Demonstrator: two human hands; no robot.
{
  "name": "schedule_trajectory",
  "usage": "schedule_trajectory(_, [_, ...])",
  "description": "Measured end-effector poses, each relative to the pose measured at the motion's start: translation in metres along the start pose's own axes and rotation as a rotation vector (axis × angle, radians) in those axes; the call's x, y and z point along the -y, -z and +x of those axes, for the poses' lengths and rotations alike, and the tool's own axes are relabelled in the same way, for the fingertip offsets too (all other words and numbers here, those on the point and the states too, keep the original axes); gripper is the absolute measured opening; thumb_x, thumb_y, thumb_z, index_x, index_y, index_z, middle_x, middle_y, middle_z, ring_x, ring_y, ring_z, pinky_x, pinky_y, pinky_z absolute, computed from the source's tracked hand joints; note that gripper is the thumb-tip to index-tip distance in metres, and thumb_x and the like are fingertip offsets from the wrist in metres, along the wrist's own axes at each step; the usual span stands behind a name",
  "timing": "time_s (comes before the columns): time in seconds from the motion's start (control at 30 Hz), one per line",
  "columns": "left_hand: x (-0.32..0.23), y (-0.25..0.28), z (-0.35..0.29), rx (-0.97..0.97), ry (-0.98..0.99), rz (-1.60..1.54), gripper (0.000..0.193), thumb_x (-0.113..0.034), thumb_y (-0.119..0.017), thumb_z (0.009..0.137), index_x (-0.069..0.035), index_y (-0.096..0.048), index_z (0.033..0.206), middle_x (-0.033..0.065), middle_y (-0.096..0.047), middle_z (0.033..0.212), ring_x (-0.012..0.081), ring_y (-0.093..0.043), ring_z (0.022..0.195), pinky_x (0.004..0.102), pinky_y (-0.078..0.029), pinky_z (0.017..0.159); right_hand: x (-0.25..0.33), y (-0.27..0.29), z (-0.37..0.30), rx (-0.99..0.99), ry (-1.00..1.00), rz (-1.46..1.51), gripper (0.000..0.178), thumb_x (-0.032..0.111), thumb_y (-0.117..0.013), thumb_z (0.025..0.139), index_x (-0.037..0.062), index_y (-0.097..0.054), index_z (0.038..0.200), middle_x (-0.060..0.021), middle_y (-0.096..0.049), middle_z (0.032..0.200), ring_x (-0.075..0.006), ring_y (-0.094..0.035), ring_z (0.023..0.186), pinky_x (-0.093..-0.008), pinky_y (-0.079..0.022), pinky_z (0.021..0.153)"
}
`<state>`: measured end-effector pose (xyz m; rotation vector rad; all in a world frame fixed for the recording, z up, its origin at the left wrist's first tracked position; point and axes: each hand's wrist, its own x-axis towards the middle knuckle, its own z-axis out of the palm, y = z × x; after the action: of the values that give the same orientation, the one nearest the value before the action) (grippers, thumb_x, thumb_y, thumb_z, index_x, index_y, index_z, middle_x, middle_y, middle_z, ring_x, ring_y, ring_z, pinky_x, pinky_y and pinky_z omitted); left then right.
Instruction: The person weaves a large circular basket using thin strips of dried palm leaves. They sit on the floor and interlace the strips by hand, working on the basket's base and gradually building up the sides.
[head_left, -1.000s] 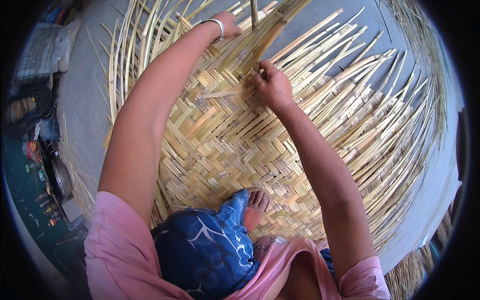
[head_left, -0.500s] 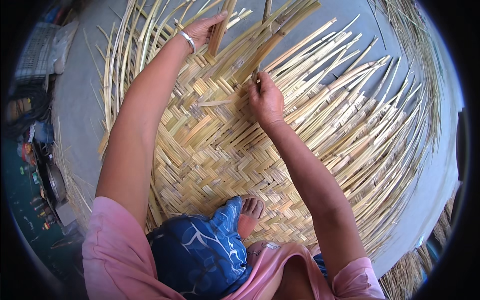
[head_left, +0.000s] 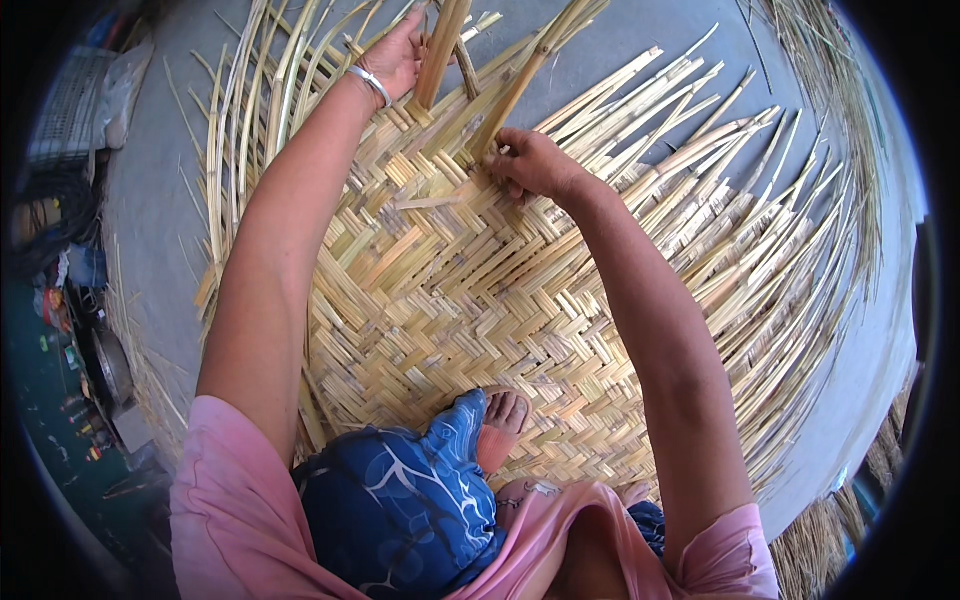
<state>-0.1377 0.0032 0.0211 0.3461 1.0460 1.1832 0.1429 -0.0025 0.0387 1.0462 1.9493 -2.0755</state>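
A large woven bamboo mat (head_left: 470,300) lies on the grey floor, with loose strip ends fanning out at its far and right edges. My left hand (head_left: 400,55), with a silver bangle on the wrist, grips several raised bamboo strips (head_left: 440,50) at the mat's far edge. My right hand (head_left: 535,160) pinches a slanting bamboo strip (head_left: 515,90) where it enters the weave. My bare foot (head_left: 500,425) rests on the near part of the mat, beside my blue patterned cloth.
Grey concrete floor (head_left: 150,200) surrounds the mat. Loose thin bamboo slivers (head_left: 225,150) lie at the left edge. A clutter of small items, a crate and a metal pan (head_left: 110,365) sits far left. Dry straw-like strands (head_left: 830,60) lie top right.
My left hand has lifted the far strips higher and closed on them. My right hand has slid slightly along the slanting strip, staying at the weave's edge.
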Motion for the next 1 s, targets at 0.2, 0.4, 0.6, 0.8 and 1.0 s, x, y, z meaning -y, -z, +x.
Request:
schedule_trajectory(0.2, [-0.006, -0.022, -0.011, -0.308, -0.129, -0.004, 0.036, -0.039, -0.069, 0.080, -0.007, -0.061, 0.094, 0.0046, -0.059, 0.082, 0.0207, -0.058, 0.089, 0.0375, -0.047, 0.085, -0.001, -0.003, -0.001, -0.060, -0.008, -0.028, 0.033, 0.021, -0.059, 0.087, 0.0047, -0.056, 0.115, -0.0065, -0.060, 0.067, -0.0134, -0.057, 0.053, -0.0294, -0.049, 0.051])
schedule_trajectory(0.4, [-0.015, -0.023, -0.004, -0.419, -0.195, 0.557, 0.018, -0.019, -0.072, 0.079, -0.010, -0.057, 0.078, -0.0031, -0.054, 0.066, 0.0062, -0.052, 0.057, 0.0190, -0.044, 0.048, -0.003, -0.010, 0.001, -0.166, 0.021, -0.268, 0.035, 0.027, -0.057, 0.086, 0.0064, -0.057, 0.114, -0.0133, -0.065, 0.083, -0.0244, -0.064, 0.074, -0.0357, -0.051, 0.069])
schedule_trajectory(0.6, [0.003, 0.011, 0.007, -0.759, -0.437, 1.219, 0.029, -0.028, -0.075, 0.070, -0.004, -0.060, 0.071, 0.0082, -0.062, 0.067, 0.0206, -0.059, 0.062, 0.0349, -0.047, 0.062, -0.001, -0.029, -0.010, -0.378, 0.028, -0.282, 0.030, 0.028, -0.056, 0.084, 0.0062, -0.057, 0.105, -0.0149, -0.065, 0.094, -0.0312, -0.062, 0.091, -0.0388, -0.047, 0.080])
schedule_trajectory(0.8, [0.009, -0.023, -0.018, -0.912, -0.403, 1.620, 0.034, -0.038, -0.067, 0.074, -0.005, -0.059, 0.077, 0.0164, -0.064, 0.078, 0.0347, -0.060, 0.074, 0.0423, -0.047, 0.067, -0.002, -0.048, -0.024, -0.613, 0.095, -0.352, 0.020, 0.024, -0.055, 0.086, 0.0078, -0.057, 0.097, -0.0137, -0.064, 0.092, -0.0325, -0.061, 0.085, -0.0397, -0.048, 0.075])
schedule_trajectory(1.0, [0.011, -0.032, -0.037, -0.936, -0.292, 1.632, 0.030, -0.036, -0.061, 0.077, -0.009, -0.063, 0.092, 0.0164, -0.065, 0.097, 0.0362, -0.061, 0.093, 0.0438, -0.049, 0.078, -0.006, -0.049, -0.027, -0.586, 0.190, -0.538, 0.016, 0.014, -0.054, 0.079, 0.0060, -0.053, 0.093, -0.0176, -0.053, 0.099, -0.0369, -0.058, 0.086, -0.0428, -0.047, 0.074])
